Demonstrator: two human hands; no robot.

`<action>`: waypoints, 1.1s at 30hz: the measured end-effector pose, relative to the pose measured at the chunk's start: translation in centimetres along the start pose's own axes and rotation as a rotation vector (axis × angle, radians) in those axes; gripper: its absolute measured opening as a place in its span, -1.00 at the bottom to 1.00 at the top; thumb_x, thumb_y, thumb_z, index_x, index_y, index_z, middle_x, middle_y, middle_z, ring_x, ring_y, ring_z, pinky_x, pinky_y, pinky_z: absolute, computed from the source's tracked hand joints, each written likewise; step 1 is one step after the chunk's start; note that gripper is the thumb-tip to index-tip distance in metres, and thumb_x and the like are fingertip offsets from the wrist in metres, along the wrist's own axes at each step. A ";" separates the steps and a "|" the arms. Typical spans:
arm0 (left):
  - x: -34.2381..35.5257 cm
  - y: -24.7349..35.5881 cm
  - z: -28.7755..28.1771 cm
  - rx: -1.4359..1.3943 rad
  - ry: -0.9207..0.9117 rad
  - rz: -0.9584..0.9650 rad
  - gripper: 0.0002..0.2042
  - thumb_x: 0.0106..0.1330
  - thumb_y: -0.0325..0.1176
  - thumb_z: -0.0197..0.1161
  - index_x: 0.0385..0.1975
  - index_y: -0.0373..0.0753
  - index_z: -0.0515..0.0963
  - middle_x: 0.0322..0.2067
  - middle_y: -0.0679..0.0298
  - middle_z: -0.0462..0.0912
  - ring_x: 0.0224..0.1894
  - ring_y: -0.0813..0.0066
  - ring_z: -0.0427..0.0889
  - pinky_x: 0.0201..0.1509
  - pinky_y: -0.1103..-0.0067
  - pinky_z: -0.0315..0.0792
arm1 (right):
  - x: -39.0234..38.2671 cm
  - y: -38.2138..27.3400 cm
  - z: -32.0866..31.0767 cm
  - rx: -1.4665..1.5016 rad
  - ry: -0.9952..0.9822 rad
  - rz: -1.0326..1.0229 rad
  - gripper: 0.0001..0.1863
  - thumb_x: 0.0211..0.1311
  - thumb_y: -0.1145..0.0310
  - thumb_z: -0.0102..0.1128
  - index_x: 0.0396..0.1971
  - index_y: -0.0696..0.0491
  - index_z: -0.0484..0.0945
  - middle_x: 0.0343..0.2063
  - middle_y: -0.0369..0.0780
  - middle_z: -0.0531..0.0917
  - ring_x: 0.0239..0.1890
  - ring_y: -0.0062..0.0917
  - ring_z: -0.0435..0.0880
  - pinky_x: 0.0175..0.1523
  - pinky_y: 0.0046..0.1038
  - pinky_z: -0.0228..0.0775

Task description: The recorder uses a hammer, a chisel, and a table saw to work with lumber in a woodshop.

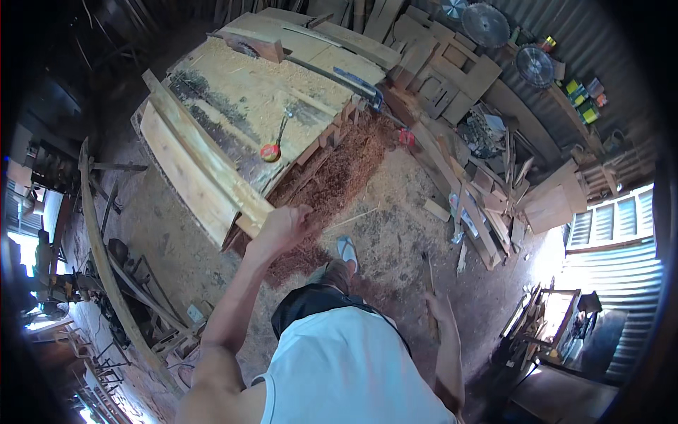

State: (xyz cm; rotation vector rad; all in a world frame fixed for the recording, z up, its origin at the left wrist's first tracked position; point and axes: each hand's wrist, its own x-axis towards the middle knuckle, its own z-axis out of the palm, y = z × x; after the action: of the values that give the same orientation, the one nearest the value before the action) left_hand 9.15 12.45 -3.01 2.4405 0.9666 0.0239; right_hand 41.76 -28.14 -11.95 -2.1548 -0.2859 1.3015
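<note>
A broad, sawdust-covered wooden workbench (226, 79) is carrying a long, pale wooden plank (200, 145), a wide wooden board (176, 166) (right alongside it) and a round red-and-yellow object (269, 152).

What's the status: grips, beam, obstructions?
Left grip at near end of beam, contact unclear. Right grip seemingly closed on thin stick. Beam on table, left side. Round red item clear of beam.

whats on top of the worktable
Long planks, sawdust, a round red-and-yellow object and part of a saw blade show. Whatever lies beneath the planks is covered.
</note>
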 end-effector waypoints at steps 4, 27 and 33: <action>12.5 -1.4 -1.2 0.040 0.077 0.082 -0.62 0.48 -0.01 0.44 0.05 -0.18 0.72 -0.31 0.02 0.81 -0.16 -0.12 0.82 -0.09 0.08 0.69 | 2.6 -1.5 -3.3 0.317 0.047 0.140 -0.86 0.49 0.31 0.27 -0.29 0.03 0.60 -0.58 -0.30 0.56 -0.66 -0.52 0.58 -0.57 -0.36 0.45; 48.0 -18.9 2.8 -0.321 0.430 -0.872 -0.27 0.39 0.03 0.48 0.26 -0.47 0.34 -0.07 -0.34 0.79 -0.02 -0.45 0.80 0.07 -0.07 0.67 | 32.1 -43.0 -7.1 -0.496 -0.080 -0.530 -0.58 0.41 0.20 0.40 0.00 0.29 0.74 -0.17 0.06 0.85 -0.13 -0.19 0.83 0.07 -0.15 0.61; 45.7 -22.5 3.7 -0.362 0.508 -1.024 -0.25 0.35 0.01 0.50 0.26 -0.45 0.30 -0.13 -0.34 0.79 0.00 -0.44 0.79 0.04 -0.05 0.66 | 37.3 -53.8 -3.8 -0.715 -0.272 -0.665 -0.45 0.46 0.08 0.40 0.20 0.22 0.65 -0.08 0.22 0.81 0.06 0.22 0.79 0.16 0.07 0.61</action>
State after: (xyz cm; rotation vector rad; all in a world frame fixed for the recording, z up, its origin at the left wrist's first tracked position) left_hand 29.64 54.10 -24.27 1.4054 2.1052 0.4279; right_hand 69.90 30.75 -6.13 -2.0786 -1.6286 1.1714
